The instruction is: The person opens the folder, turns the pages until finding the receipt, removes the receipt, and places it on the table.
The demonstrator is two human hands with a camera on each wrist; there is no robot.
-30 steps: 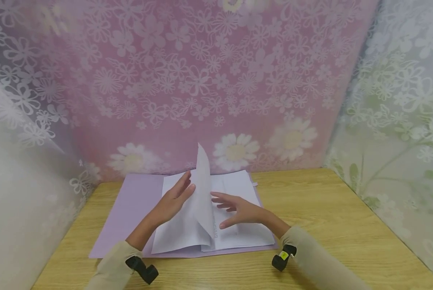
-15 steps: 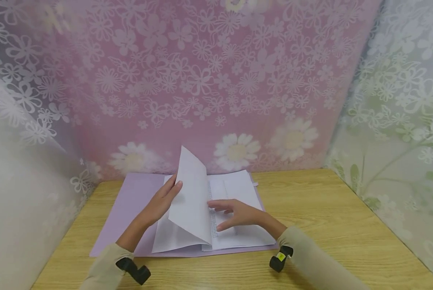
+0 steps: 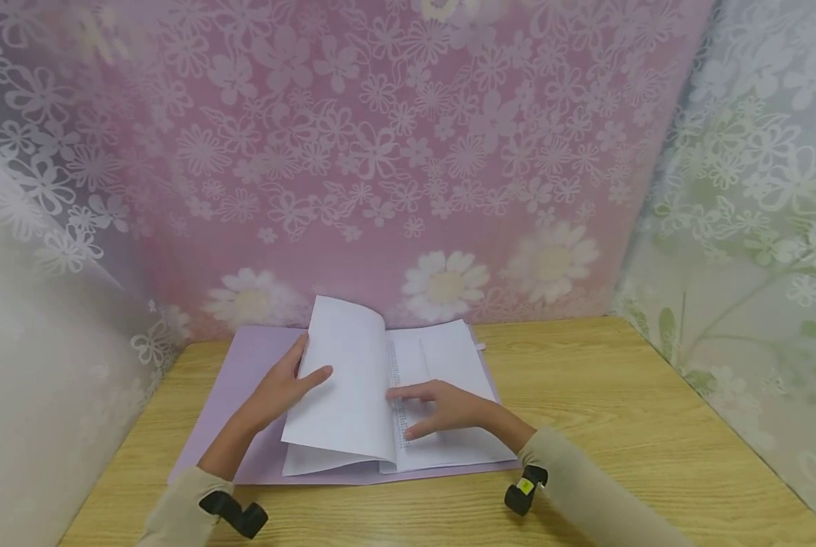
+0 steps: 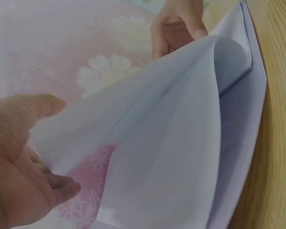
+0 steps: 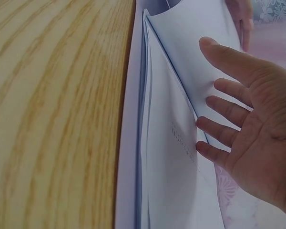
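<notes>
One smooth white page point(image 3: 349, 380) bows above a lilac folder point(image 3: 252, 357), both hands point(image 3: 279, 389) point(image 3: 452, 408) loosely spread.

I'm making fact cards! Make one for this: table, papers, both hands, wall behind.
Table: wood-look table
Folder: open purple folder, lying on the table
Papers: white, one raised page curving left above others
Left-hand grip: at the raised page's outer edge, thumb in front
Right-hand grip: fingers apart, near the page's inner edge; touching unclear
Wall behind: pink backdrop with flowers
</notes>
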